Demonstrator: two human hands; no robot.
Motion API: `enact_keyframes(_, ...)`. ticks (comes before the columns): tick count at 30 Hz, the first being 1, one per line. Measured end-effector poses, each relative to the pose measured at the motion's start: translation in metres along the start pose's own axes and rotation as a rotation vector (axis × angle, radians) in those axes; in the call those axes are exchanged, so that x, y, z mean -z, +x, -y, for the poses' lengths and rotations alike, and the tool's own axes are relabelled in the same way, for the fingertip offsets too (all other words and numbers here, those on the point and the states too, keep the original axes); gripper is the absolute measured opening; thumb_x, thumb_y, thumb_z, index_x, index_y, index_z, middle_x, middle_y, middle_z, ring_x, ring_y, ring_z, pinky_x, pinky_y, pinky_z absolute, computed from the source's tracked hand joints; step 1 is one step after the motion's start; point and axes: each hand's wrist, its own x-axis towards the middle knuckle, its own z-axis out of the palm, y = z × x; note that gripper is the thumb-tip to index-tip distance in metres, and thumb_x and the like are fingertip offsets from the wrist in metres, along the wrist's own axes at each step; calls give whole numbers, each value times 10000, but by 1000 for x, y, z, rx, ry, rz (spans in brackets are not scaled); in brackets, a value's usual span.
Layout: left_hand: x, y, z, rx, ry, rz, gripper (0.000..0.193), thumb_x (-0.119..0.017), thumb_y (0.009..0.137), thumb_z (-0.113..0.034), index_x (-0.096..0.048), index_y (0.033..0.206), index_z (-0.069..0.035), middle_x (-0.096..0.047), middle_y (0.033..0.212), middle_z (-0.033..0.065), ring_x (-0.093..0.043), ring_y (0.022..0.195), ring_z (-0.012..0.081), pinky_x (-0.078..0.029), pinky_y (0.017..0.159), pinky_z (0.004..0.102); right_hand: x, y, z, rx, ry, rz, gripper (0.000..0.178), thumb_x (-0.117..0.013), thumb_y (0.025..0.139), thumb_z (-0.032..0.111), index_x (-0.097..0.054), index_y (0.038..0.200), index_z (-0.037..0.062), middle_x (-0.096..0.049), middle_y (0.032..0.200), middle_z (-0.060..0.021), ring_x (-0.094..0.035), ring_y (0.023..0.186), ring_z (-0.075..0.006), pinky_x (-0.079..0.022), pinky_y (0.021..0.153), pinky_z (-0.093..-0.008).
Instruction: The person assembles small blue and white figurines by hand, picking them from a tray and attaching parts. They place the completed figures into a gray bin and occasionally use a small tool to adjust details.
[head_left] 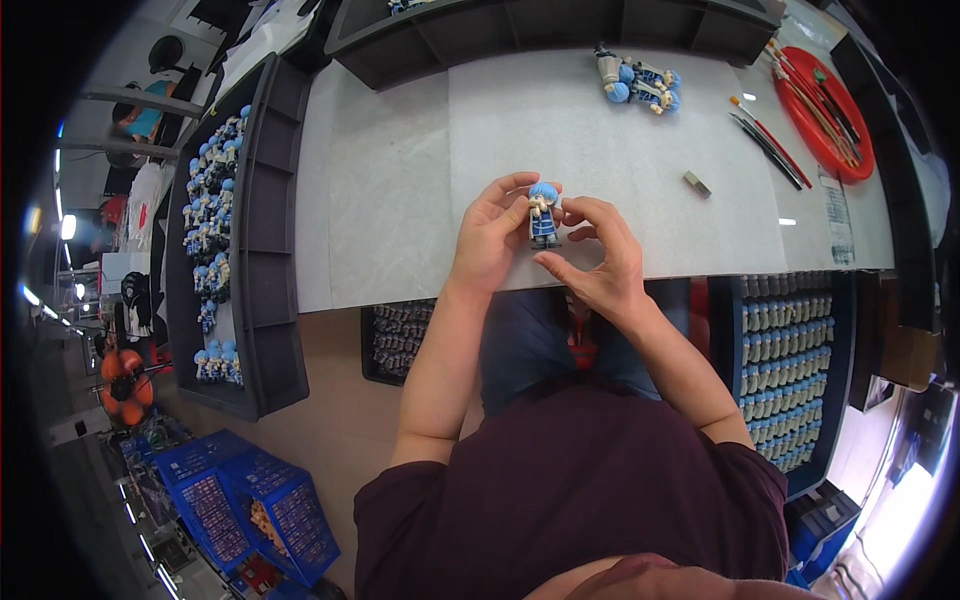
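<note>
Head view is showing a small figurine (pixel 543 225) that the person is holding over the bench (pixel 385 190), near its front edge. The figurine is standing roughly upright, and its front is facing the camera.

Appearance: light-blue hair is covering the top and sides of a rounded, relatively large head. A pale face is showing beneath the fringe; its finer features are appearing too small to read. Below the head, a blue garment is hanging down the body, and light lines are crossing and edging it. Paler, greyish areas are bordering the blue. Dark feet are forming the lower end.

Hands: the left hand (pixel 487 235) is gripping the figurine from its left side, the thumb pressing near the upper body and the fingers curling behind. The right hand (pixel 613 258) is curving loosely around the opposite side, leaving a gap between its thumb and fingers. Whether its fingertips are touching the figurine, one cannot tell.

Surroundings: a grey block (pixel 697 184) is lying to the right of the hands. A cluster of similar blue-haired figurines (pixel 657 88) is lying farther back. Loose brushes (pixel 768 148) are resting beside a red tray (pixel 850 170), which is holding more brushes.
</note>
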Motion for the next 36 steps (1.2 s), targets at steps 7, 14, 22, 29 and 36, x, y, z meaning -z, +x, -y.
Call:
enact_keyframes(7, 0, 1, 0, 8, -16, -7, 240, -439, 907, -95, -470, 1122, 7, -559, 1097, 153, -585, 897, 176, -502, 758, 285, 0, -2, -6, 10, -50, 31, 382, -756, 633, 66, -598, 979, 39, -562, 982, -91, -580, 836, -201, -507, 632, -278)
enact_keyframes(14, -1, 1, 1, 6, 11, -23, 253, -464, 901, -101, -467, 1129, 9, -570, 1063, 138, -593, 882, 174, -504, 741, 278, 0, -4, -8, 18, -38, -19, 332, -753, 650, 81, -610, 944, 27, -569, 958, -94, -584, 772, -184, -500, 607, -264)
enact_keyframes(22, 0, 1, 5, -47, 6, -20, 328, -523, 868, -78, -458, 1177, 13, -571, 1066, 131, -586, 882, 158, -495, 756, 266, 0, -6, -7, -49, -56, 23, 267, -724, 675, 57, -608, 913, 16, -601, 855, -88, -587, 700, -179, -493, 607, -272)
enact_keyframes(29, -10, -3, 10, -160, 223, -105, 467, -600, 781, 47, -437, 1218, 18, -569, 972, 90, -550, 872, 112, -465, 760, 241, 5, -1, -2, -22, 9, -14, 273, -638, 680, -23, -599, 947, 19, -592, 935, -119, -597, 787, -207, -501, 657, -287)
enact_keyframes(36, -4, -5, 23, -391, 654, -298, 426, -542, 813, 30, -441, 1226, 33, -555, 1097, 93, -541, 948, 121, -446, 814, 242, 23, 46, 13, 51, -200, 62, 289, -612, 696, 5, -582, 984, 21, -589, 986, -136, -561, 896, -283, -473, 753, -345)
